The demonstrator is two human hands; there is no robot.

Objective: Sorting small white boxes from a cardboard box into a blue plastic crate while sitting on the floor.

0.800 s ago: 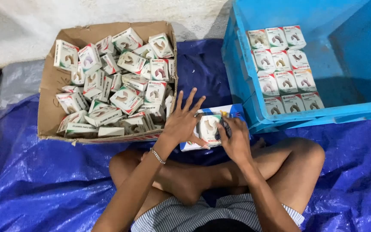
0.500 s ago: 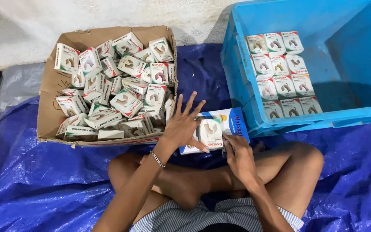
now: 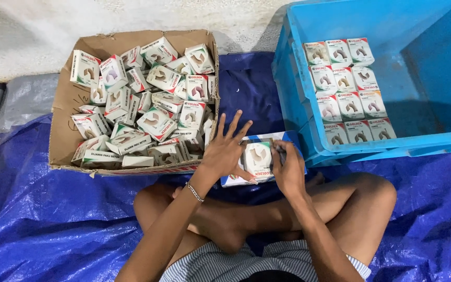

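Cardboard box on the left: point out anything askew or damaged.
The small white boxes in the cardboard box lie jumbled at all angles, unlike the neat rows in the blue crate. The cardboard box's front edge is ragged and its left wall is creased.

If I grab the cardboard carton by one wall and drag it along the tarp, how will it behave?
The cardboard carton would probably flex rather than slide: its front wall already looks bowed and torn along the bottom edge. Piled with small white boxes, it is likely heavy for such soft walls. The loosely heaped boxes would probably shift, and the wrinkled blue tarp may bunch up under it.
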